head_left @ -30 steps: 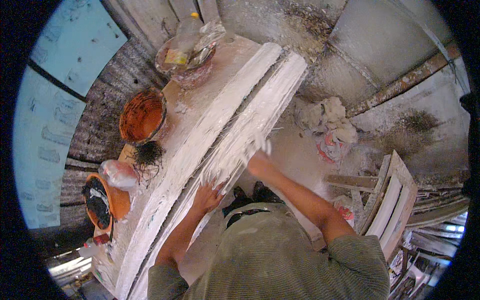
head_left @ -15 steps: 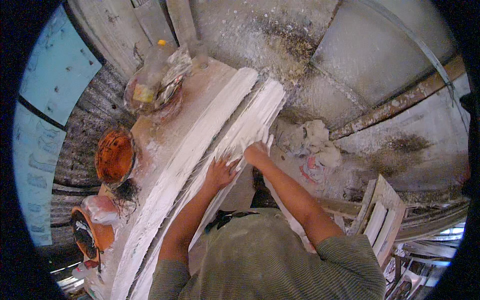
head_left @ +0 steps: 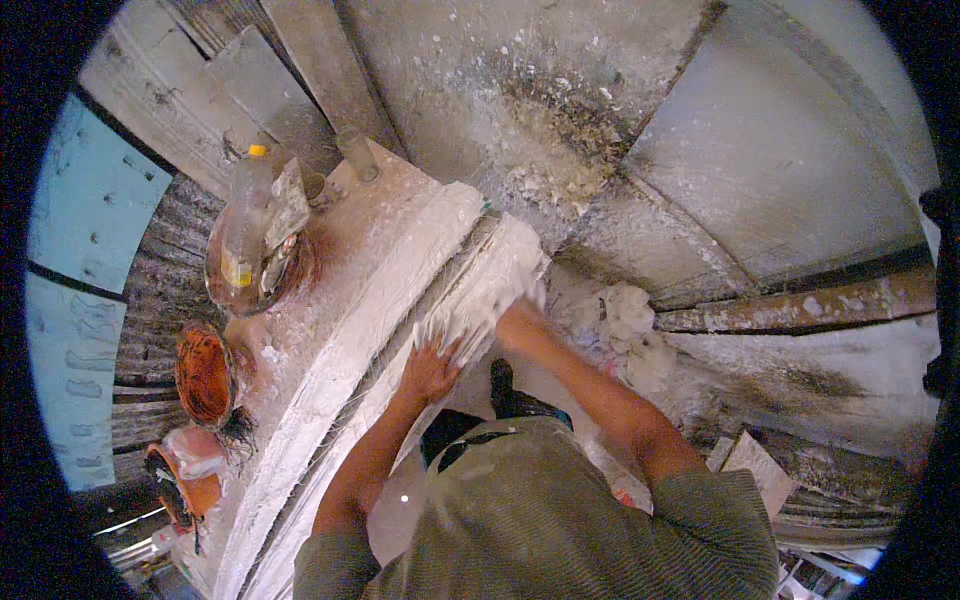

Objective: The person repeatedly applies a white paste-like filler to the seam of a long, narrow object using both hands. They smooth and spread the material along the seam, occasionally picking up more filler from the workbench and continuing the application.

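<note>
The left hand [head_left: 432, 372] lies palm-down, fingers spread, on the long white fibrous plaster-like strip [head_left: 488, 268] atop the dusty pinkish-brown table [head_left: 338, 222]; the right hand [head_left: 520, 314] – blurred, grip impossible to tell – is at its edge, nearer the far end than half a second ago.
</note>
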{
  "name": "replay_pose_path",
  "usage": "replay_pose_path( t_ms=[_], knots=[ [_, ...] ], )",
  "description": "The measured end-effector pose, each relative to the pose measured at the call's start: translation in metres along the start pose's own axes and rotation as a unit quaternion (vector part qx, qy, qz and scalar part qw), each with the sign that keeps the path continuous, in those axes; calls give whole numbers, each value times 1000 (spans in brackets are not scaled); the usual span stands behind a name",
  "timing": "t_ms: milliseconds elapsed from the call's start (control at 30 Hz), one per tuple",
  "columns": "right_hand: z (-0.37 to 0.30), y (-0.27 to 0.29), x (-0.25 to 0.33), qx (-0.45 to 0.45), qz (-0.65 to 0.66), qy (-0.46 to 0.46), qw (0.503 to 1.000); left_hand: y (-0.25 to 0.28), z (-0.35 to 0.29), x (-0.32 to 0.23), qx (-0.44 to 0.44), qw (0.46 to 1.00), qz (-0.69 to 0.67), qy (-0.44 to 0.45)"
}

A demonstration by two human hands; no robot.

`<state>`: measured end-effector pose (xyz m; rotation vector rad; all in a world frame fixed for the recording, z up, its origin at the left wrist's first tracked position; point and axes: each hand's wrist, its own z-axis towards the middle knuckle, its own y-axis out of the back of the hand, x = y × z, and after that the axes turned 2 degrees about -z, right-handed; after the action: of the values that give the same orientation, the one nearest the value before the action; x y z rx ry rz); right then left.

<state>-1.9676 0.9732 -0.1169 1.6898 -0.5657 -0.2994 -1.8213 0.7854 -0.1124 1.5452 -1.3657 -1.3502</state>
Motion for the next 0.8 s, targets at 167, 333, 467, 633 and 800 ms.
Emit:
replay_pose_path(
  t_ms=[167, 333, 467, 633, 800],
  knots=[
    [-28, 13, 58, -241, 89, -227, 939, -6, 9, -3, 104, 994, -18, -36],
    [10, -50, -58, -100, 107, -199, 969, -6, 101, -24, 79, 988, -125, -51],
    [22, -88, -202, -61, -10, -188, 980, -2, 148, -43, -69, 983, -152, -76],
    [39, -107, -217, 78, -192, -104, 973, -6, 106, -40, -88, 984, -151, -36],
    [28, -123, -46, 140, -119, -6, 983, -20, -37, -3, -52, 984, -164, -40]
  ],
)
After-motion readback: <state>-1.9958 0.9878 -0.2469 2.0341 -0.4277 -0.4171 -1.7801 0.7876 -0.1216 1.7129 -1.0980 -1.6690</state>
